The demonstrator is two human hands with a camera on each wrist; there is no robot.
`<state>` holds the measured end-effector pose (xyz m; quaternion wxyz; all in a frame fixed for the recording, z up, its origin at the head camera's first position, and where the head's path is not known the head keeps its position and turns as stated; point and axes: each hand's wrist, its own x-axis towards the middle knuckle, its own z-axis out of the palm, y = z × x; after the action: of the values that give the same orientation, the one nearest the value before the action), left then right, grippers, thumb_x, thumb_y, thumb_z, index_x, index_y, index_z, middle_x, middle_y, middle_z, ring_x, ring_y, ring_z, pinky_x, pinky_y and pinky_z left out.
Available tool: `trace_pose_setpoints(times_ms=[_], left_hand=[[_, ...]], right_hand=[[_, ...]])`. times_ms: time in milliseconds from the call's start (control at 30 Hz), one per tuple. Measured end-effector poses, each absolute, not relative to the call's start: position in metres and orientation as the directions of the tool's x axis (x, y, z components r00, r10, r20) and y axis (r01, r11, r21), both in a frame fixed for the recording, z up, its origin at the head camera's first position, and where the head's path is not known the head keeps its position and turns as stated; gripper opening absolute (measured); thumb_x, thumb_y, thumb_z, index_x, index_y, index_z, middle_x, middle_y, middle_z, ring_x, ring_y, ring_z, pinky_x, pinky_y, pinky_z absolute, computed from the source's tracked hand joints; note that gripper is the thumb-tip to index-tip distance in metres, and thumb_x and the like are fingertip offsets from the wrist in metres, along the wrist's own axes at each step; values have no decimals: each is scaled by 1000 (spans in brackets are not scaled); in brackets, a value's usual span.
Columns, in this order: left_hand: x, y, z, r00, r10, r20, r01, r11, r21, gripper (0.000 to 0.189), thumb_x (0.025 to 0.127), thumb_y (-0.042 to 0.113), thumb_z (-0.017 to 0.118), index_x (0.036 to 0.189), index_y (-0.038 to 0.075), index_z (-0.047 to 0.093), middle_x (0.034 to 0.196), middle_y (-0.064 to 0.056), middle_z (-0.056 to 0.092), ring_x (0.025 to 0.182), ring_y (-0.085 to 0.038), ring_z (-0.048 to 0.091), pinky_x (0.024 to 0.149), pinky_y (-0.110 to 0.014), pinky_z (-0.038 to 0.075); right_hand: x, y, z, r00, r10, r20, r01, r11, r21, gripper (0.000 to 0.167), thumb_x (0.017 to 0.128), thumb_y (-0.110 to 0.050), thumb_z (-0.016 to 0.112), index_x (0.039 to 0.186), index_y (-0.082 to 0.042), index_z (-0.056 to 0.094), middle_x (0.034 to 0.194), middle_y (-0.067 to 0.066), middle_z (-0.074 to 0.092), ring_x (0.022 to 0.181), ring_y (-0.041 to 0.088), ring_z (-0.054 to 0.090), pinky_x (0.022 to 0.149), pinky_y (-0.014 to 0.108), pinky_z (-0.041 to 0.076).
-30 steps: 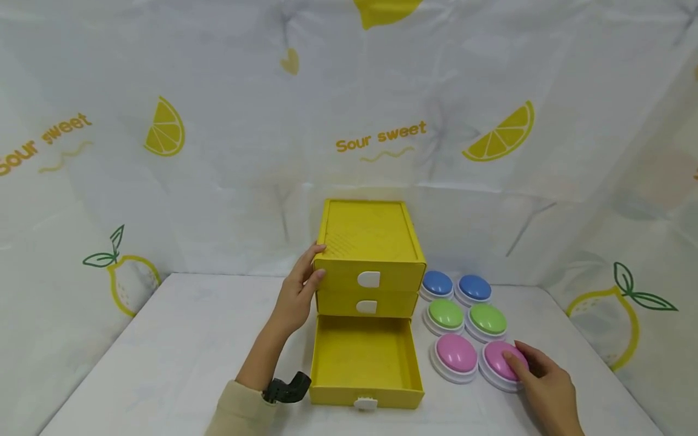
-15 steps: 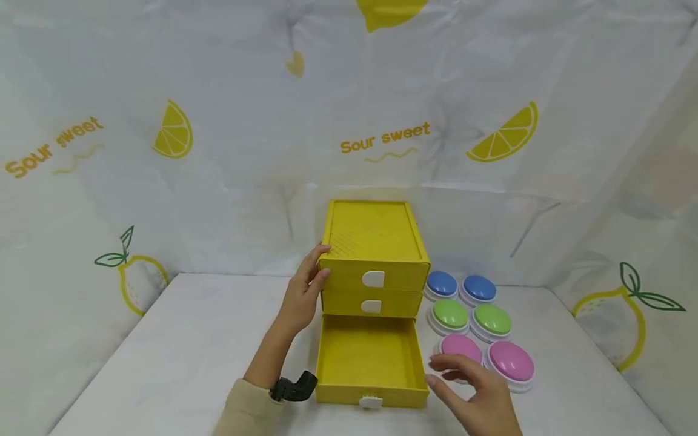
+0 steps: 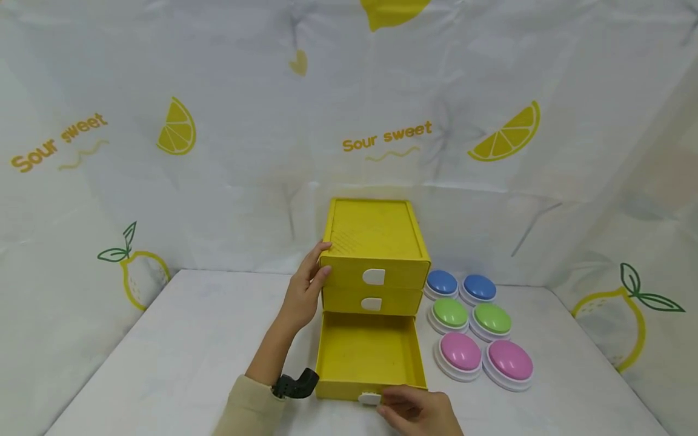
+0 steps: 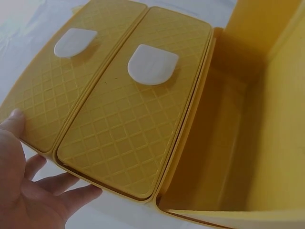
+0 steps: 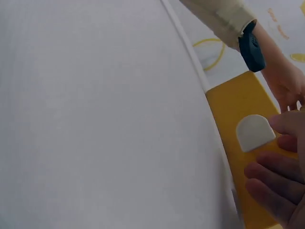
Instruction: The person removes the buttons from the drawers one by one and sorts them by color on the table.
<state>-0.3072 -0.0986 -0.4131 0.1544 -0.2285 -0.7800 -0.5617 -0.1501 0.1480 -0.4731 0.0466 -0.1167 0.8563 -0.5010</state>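
A yellow drawer cabinet (image 3: 376, 230) stands mid-table, its bottom drawer (image 3: 371, 351) pulled out with a bare floor. The two upper drawers are closed, as the left wrist view shows with their white tabs (image 4: 152, 64). My left hand (image 3: 302, 297) grips the cabinet's left front corner, thumb on the top drawer's front, other fingers along the side. Low in front, my right hand (image 3: 418, 412) is at the bottom drawer's white handle (image 3: 369, 398). In the right wrist view, a fingertip is right at the handle's edge (image 5: 255, 132), with the other fingers loosely bent beside it.
Right of the cabinet, round push-button lights stand in pairs on the white table (image 3: 218, 351): blue (image 3: 480, 287), green (image 3: 492, 318) and pink (image 3: 510, 360). Behind hangs a white lemon-print cloth (image 3: 245, 151).
My right hand has left the right pink button light and moved leftward to the bottom drawer's handle. My left hand keeps its grip on the cabinet corner. The view has shifted slightly.
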Motion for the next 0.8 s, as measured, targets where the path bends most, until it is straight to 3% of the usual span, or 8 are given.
trace_pose_setpoints(times_ms=[133,267,400,800], left_hand=[[-305,-100,-414,-854,176,489,520,272,810,44,109,27,46,152,29,41,167,-6,30,145,-40,44,113,-57,44],[-302,-102,-415,-861,171,479,509,271,817,44,109,28,46,153,29,40,167,-5,29,145,-41,43,111,-57,46],[-299,-104,-413,-868,167,468,497,267,825,44,109,28,46,152,30,40,168,-4,29,142,-40,47,106,-57,50],[-299,-101,-418,-866,151,476,500,259,827,45,109,28,46,153,30,40,167,-6,30,144,-43,43,109,-58,46]], right_hand=[[-152,138,-481,-975,-203,95,-188,510,-840,22,86,-30,81,97,-12,78,85,-4,79,70,-5,67,66,13,56],[-157,128,-485,-977,-59,204,-200,588,-784,12,80,-26,86,86,-19,77,78,-9,77,66,-7,64,63,14,56],[-170,120,-489,-952,58,300,-206,604,-770,15,76,-21,89,78,-27,75,73,-15,75,63,-9,63,61,15,55],[-234,123,-504,-842,56,536,-348,703,-620,15,80,-21,86,83,-25,73,74,-12,75,68,-3,66,63,21,55]])
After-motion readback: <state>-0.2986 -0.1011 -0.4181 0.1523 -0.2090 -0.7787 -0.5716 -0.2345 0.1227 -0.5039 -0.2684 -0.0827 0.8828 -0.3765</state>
